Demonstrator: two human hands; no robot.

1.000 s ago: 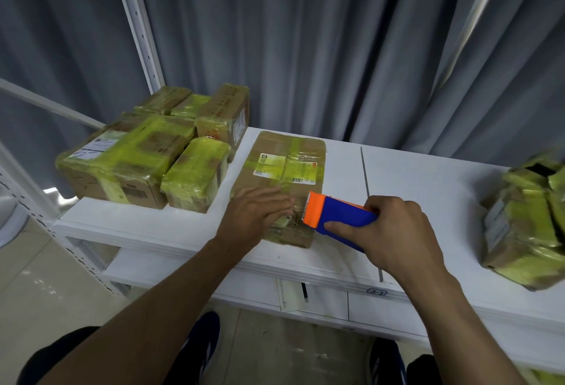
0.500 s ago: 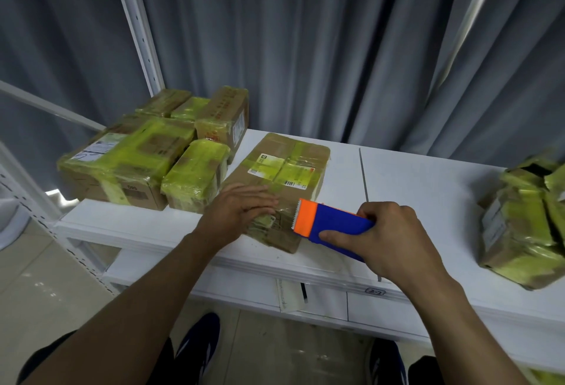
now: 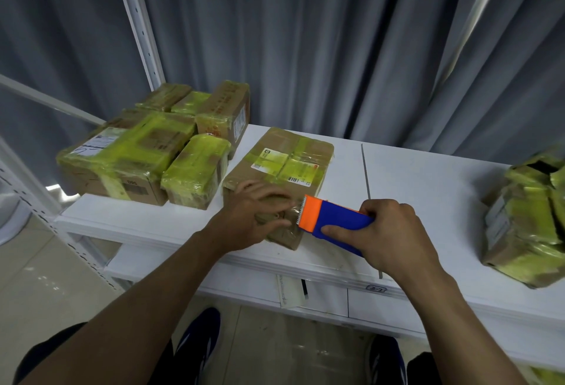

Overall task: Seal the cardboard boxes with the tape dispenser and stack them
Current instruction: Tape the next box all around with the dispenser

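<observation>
A flat cardboard box (image 3: pixel 287 161) with yellow-green tape and white labels lies slanted on the white shelf top (image 3: pixel 428 189). My left hand (image 3: pixel 253 216) rests on its near end, fingers bent down onto the cardboard. My right hand (image 3: pixel 388 238) grips a blue tape dispenser (image 3: pixel 333 222) whose orange toothed head sits at the box's near right edge, just beside my left fingertips. A strip of clear tape appears to run from the teeth onto the box.
Several taped boxes (image 3: pixel 153 152) are grouped at the left end of the shelf top. Another taped parcel (image 3: pixel 532 219) sits at the right edge. Grey curtains hang behind; a white upright post (image 3: pixel 137 20) rises at back left. My shoes show on the floor below.
The box has turned a little so its far end points more to the right. My left hand slid slightly left on its near end, and the dispenser followed to the left with my right hand.
</observation>
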